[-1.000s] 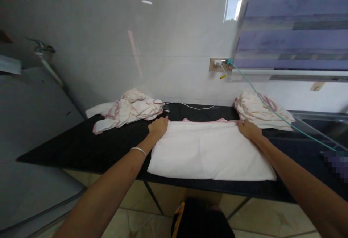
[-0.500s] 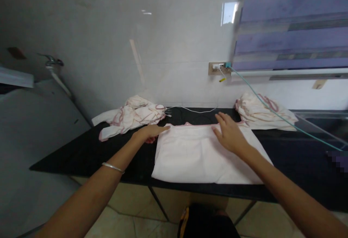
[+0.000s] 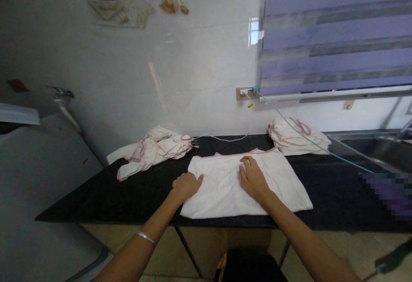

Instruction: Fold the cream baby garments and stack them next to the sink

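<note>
A white folded cloth with pink trim along its far edge lies flat on the black countertop. My left hand, a silver bangle on its wrist, is at the cloth's left edge; its thumb rests on top and the curled fingers grip the side. Over the middle of the cloth, my right hand rests on the fabric with its fingers slightly bent and apart, holding nothing. Light creases run across the cloth between both hands.
Crumpled white garments with pink trim lie at the back left, and another pile at the back right. A green cord runs from the wall socket across the right side. A sink is at the far right.
My left hand has slid from the cloth's far left corner toward me along the edge. My right hand has moved down and left onto the cloth. The view has tilted up.
</note>
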The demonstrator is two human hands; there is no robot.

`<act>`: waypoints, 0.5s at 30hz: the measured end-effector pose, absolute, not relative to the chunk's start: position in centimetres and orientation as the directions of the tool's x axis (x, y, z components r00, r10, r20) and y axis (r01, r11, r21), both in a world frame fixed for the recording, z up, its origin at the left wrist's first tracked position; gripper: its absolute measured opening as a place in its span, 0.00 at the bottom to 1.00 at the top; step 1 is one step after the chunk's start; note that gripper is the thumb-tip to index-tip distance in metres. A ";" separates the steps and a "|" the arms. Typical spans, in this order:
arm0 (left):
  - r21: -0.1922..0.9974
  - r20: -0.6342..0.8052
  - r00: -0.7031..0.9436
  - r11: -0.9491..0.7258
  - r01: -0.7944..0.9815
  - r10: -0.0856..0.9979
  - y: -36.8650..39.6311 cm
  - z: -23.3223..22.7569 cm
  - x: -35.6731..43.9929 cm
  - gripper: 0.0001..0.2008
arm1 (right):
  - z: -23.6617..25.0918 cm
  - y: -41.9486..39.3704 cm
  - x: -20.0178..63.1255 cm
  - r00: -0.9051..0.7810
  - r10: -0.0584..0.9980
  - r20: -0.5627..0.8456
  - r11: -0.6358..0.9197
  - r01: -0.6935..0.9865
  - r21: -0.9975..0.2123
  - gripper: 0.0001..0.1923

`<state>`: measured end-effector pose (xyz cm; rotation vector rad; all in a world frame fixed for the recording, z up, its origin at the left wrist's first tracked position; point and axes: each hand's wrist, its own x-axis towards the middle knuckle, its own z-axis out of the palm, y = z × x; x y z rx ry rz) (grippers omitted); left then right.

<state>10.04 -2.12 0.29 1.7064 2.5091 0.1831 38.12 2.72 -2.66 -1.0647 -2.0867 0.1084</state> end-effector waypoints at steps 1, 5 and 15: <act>0.122 -0.017 -0.351 0.350 0.929 0.936 -2.3 0.1 10.2 0.36 | -2.7 2.5 38.1 -0.376 0.708 0.597 0.663 0.645 -0.380 0.22; 0.296 0.015 -0.288 0.271 0.916 0.958 -2.1 0.1 10.2 0.24 | -3.5 2.3 38.0 -0.602 0.682 0.415 0.729 0.607 -0.317 0.24; 0.992 0.056 -0.173 -0.036 0.117 0.983 1.2 3.6 13.3 0.24 | -3.4 6.1 37.2 -0.253 0.949 0.188 0.180 -0.055 -0.982 0.38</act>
